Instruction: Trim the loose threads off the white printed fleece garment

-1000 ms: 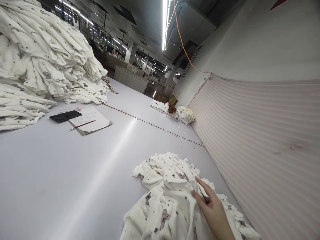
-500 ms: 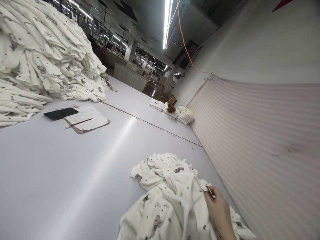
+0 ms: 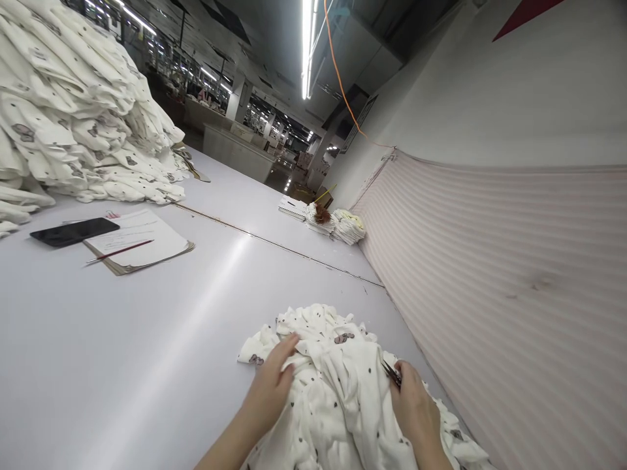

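A heap of cream-white printed cloth [image 3: 337, 391], dotted with small dark spots and mauve figures, lies crumpled in front of me at the bottom of the view. On its left side my left hand [image 3: 272, 378] rests with fingers stretched out and thumb apart, touching the fabric. My right hand [image 3: 416, 408] is at the right side of the heap, closed around dark pointed thread snips [image 3: 390, 375]. The blades of the snips stick out toward the cloth. The right fingertips are partly hidden against the fabric.
A tall pile of the same cloth [image 3: 83, 111] stands at the far left. Near it lie a black phone [image 3: 73, 232], papers [image 3: 142, 238] and a red pen [image 3: 122, 250]. Folded white stacks [image 3: 347, 227] sit at the table's far end. A striped pink sheet [image 3: 490, 261] borders the right.
My left hand has come into view and reached the left side of the cloth. My right hand, still holding the snips, has moved slightly left. The view has shifted to the right.
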Demonstrator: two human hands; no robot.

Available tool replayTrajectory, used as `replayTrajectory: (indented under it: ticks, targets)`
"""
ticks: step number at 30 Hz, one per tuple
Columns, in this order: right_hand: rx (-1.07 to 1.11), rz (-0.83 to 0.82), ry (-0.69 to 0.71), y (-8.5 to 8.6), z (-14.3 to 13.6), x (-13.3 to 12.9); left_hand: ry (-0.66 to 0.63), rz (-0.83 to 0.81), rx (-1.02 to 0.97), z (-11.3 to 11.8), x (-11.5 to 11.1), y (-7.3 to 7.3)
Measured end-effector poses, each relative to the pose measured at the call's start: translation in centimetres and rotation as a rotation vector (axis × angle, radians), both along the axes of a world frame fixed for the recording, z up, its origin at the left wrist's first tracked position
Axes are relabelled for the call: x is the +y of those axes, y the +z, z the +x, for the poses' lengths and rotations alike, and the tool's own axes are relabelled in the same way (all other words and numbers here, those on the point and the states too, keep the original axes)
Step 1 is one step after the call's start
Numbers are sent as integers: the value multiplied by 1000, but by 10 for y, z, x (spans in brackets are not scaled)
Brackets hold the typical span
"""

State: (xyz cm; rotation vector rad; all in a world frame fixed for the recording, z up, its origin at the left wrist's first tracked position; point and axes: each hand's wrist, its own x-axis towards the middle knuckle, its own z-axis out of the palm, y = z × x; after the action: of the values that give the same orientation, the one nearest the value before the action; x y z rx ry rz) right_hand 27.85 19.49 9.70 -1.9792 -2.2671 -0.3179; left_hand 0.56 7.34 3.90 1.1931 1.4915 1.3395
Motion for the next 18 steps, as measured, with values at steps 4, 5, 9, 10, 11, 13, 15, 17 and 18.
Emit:
replayTrajectory:
  ticks: [4, 5, 9, 10, 11, 13, 15, 17, 18]
  targets:
    - [-16, 17, 33, -2, -4, -3, -225, 77, 67, 16, 83, 23]
    - [-13, 12, 46, 0, -4, -4, -261, 81, 81, 19, 94, 21]
    - [94, -16, 76, 26, -13, -15, -282, 68, 76, 24, 107, 3]
    - [225, -44, 81, 34, -21, -20, -276, 57, 54, 24, 105, -2]
    - [447, -86, 90, 41, -32, -26, -272, 43, 24, 23, 103, -6]
    - [986, -279, 80, 48, -61, -37, -261, 19, -44, 21, 98, -12]
    - [1171, -450, 130, 44, -92, -42, -224, 23, -93, 18, 93, -12]
    - [954, -442, 211, 33, -115, -39, -156, 60, -104, 12, 86, -8]
    - [849, -411, 233, 26, -121, -36, -120, 82, -97, 8, 83, -5]
